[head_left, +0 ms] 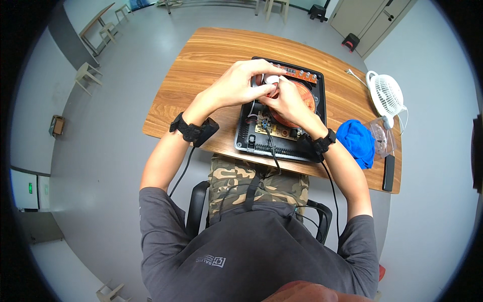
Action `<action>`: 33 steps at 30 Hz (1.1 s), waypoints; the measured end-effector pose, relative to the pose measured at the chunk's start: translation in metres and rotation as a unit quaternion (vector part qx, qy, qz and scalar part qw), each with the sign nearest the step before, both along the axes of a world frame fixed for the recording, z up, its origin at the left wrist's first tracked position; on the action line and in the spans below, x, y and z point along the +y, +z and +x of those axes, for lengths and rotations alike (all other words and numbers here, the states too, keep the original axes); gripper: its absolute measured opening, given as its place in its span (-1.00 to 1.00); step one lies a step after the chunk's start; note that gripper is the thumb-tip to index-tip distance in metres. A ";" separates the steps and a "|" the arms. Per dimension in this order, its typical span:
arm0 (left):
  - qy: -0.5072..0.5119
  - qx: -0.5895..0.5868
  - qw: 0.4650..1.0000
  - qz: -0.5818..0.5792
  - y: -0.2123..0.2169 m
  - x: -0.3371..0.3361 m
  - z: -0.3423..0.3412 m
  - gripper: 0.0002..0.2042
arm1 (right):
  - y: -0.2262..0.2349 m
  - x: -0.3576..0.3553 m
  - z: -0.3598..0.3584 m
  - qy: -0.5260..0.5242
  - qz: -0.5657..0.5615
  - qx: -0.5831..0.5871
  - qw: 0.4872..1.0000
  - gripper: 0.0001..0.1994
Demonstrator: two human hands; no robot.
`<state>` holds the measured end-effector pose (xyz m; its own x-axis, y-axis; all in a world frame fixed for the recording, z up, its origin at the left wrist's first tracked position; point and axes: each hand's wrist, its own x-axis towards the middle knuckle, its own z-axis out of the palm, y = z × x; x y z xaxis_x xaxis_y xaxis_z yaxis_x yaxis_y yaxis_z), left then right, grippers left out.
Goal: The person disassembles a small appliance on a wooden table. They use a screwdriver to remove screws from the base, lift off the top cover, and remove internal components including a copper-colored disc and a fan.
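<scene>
An opened induction cooker (240,143) lies on the wooden table in front of me, its black casing exposing the parts inside. The round copper coil (305,95) fills its middle, partly covered by my hands. Over the coil's left side, my left hand (247,83) curls its fingers around a small white rounded piece (271,79) with a reddish part below it. My right hand (291,103) meets it there, thumb and fingers closed on the same piece. What kind of piece it is, I cannot tell. A circuit board (274,130) sits nearest me, and an orange control board (302,74) runs along the far edge.
To the right on the table (201,50) are a white fan (386,95), a blue cloth (355,143), a clear plastic container (382,136) and a black bar-shaped object (388,172). A black cable (273,150) crosses the casing's near edge. Stools (88,76) stand farther off.
</scene>
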<state>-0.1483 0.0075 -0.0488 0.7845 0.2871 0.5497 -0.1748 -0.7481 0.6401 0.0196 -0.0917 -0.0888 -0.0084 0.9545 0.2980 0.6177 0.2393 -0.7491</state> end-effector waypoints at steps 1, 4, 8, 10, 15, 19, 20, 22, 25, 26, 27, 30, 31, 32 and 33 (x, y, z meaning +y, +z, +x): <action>-0.002 -0.002 1.000 0.004 -0.003 0.002 0.002 -0.60 | 0.001 -0.001 0.000 0.000 -0.005 0.000 1.000 -0.61; -0.003 -0.004 1.000 0.015 -0.008 0.006 0.005 -0.63 | 0.001 -0.001 0.000 -0.001 -0.010 0.005 1.000 -0.62; 0.004 0.005 1.000 0.017 -0.007 0.006 0.005 -0.63 | -0.005 0.001 0.002 -0.004 0.001 0.014 1.000 -0.62; 0.008 0.010 1.000 0.020 -0.006 0.006 0.005 -0.63 | -0.008 0.003 0.003 -0.005 0.010 0.015 1.000 -0.62; 0.003 0.007 1.000 0.019 -0.005 0.007 0.006 -0.63 | -0.002 0.001 0.001 -0.014 0.003 0.016 1.000 -0.70; 0.006 0.007 1.000 0.014 -0.006 0.005 0.007 -0.64 | -0.006 0.002 0.002 -0.011 0.014 0.027 0.999 -0.69; 0.007 0.009 1.000 0.013 -0.005 0.005 0.006 -0.64 | -0.005 0.002 0.001 -0.007 0.027 0.027 0.999 -0.69; 0.007 0.015 1.000 0.010 -0.003 0.004 0.006 -0.64 | -0.006 0.002 0.002 -0.002 0.032 0.021 0.999 -0.69; 0.005 0.024 1.000 0.006 -0.002 0.005 0.006 -0.65 | -0.008 0.003 0.004 -0.002 0.020 0.010 1.000 -0.69; 0.005 0.025 1.000 0.005 -0.003 0.005 0.007 -0.65 | -0.009 0.003 0.004 -0.003 0.022 0.010 1.000 -0.69; 0.005 0.027 1.000 0.005 -0.003 0.005 0.007 -0.65 | -0.009 0.003 0.004 -0.004 0.024 0.010 1.000 -0.69; 0.006 0.027 1.000 0.008 -0.002 0.005 0.007 -0.65 | -0.008 0.002 0.003 -0.004 0.036 0.012 0.999 -0.69; 0.006 0.026 1.000 0.007 -0.003 0.005 0.007 -0.65 | -0.007 0.002 0.003 -0.001 0.032 0.014 0.999 -0.69; 0.007 0.024 1.000 0.007 -0.003 0.005 0.007 -0.65 | -0.006 0.002 0.003 0.002 0.027 0.017 0.999 -0.68; 0.008 0.023 1.000 0.006 -0.003 0.004 0.007 -0.65 | -0.006 0.002 0.003 0.005 0.023 0.019 1.000 -0.68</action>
